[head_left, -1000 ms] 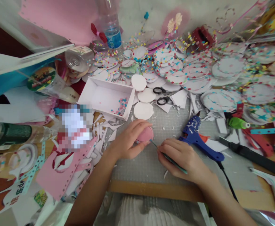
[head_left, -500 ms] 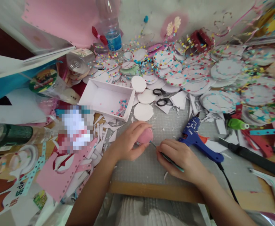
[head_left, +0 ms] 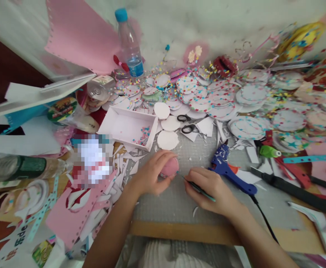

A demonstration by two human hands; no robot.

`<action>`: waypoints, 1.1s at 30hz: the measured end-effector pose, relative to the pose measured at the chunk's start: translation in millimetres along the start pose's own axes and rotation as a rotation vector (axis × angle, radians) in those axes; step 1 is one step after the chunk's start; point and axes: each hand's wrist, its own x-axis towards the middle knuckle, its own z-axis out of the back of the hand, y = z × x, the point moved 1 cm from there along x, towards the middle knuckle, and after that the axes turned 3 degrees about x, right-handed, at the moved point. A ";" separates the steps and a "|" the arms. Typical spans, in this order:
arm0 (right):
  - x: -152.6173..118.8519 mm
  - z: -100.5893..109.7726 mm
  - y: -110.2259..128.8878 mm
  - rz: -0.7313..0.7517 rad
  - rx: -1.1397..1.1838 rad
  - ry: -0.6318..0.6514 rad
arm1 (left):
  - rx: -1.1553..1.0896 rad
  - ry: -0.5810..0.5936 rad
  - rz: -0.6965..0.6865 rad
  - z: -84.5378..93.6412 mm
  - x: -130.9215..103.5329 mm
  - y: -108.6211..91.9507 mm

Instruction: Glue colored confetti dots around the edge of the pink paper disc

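Note:
My left hand (head_left: 152, 174) lies on the grey cutting mat with its fingers and thumb closed around the edge of a round pink disc (head_left: 169, 166). A tiny blue-green bit shows at the disc's right edge. To the right, my right hand (head_left: 206, 186) grips slim dark tweezers (head_left: 200, 190), whose thin tip points left at the disc with a small gap between. Above the left hand lie white paper circles (head_left: 168, 139) in a column. A white open box (head_left: 124, 128) holds pink and blue confetti (head_left: 143, 136) in its right corner.
Black-handled scissors (head_left: 189, 128) lie behind the hands. A blue glue gun (head_left: 232, 173) and a black-handled tool (head_left: 294, 190) lie at the right. Confetti-edged discs (head_left: 220, 108) pile up along the wall. Paper scraps (head_left: 121, 163) and a plastic bottle (head_left: 26, 166) are at the left.
The view has tilted up and shifted slightly right. The tweezers' tip has drawn back a little from the disc's edge, where a tiny blue-green bit shows. My left hand keeps its hold.

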 end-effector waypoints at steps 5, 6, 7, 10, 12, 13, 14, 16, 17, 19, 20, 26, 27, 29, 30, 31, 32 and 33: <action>0.8 -1.5 -1.1 0.004 -0.013 0.008 | 0.000 -0.028 -0.012 0.6 -1.0 0.8; 0.9 -1.1 -0.9 0.003 -0.009 -0.007 | -0.001 -0.032 -0.012 0.6 -1.0 0.9; 1.0 -0.4 -0.5 0.003 -0.002 -0.031 | -0.002 -0.037 -0.013 0.7 -1.1 0.9; 0.3 2.0 1.5 0.021 0.012 -0.150 | -0.004 -0.040 -0.019 0.0 -1.5 1.1; -1.1 2.9 2.3 0.028 0.013 -0.237 | 0.002 -0.032 -0.028 -0.8 -2.3 0.8; -2.0 3.1 2.4 0.028 0.015 -0.278 | 0.007 -0.025 -0.032 -1.1 -2.7 0.4; -3.0 3.2 2.2 0.025 0.023 -0.319 | 0.013 -0.020 -0.037 -1.3 -3.0 -0.3; -4.7 4.1 1.7 0.008 0.056 -0.394 | 0.029 -0.017 -0.049 -0.6 -3.2 -2.8; -5.1 5.0 1.9 -0.005 0.075 -0.430 | 0.038 -0.021 -0.056 0.3 -2.9 -4.7; -4.7 8.3 4.1 -0.032 0.107 -0.504 | 0.059 -0.051 -0.061 3.6 -1.6 -10.7; -4.1 10.5 6.5 -0.043 0.117 -0.544 | 0.071 -0.083 -0.055 6.1 -0.7 -14.9; -5.7 21.2 37.4 0.004 0.202 -0.705 | 0.000 -0.422 0.117 20.5 -3.8 -58.4; -7.9 21.5 43.0 0.013 0.214 -0.703 | -0.063 -0.427 0.148 20.0 -6.5 -66.4; -13.6 20.6 52.2 0.022 0.233 -0.690 | -0.195 -0.405 0.218 15.6 -13.2 -80.1; -16.8 19.5 55.4 0.022 0.237 -0.681 | -0.250 -0.389 0.250 12.2 -16.8 -85.5; -20.1 18.2 57.8 0.024 0.240 -0.673 | -0.298 -0.379 0.278 8.4 -20.3 -90.0; -23.4 16.6 59.3 0.026 0.241 -0.665 | -0.342 -0.375 0.299 4.4 -23.6 -93.5; -26.5 14.8 60.1 0.027 0.243 -0.654 | -0.386 -0.375 0.312 0.6 -26.5 -96.3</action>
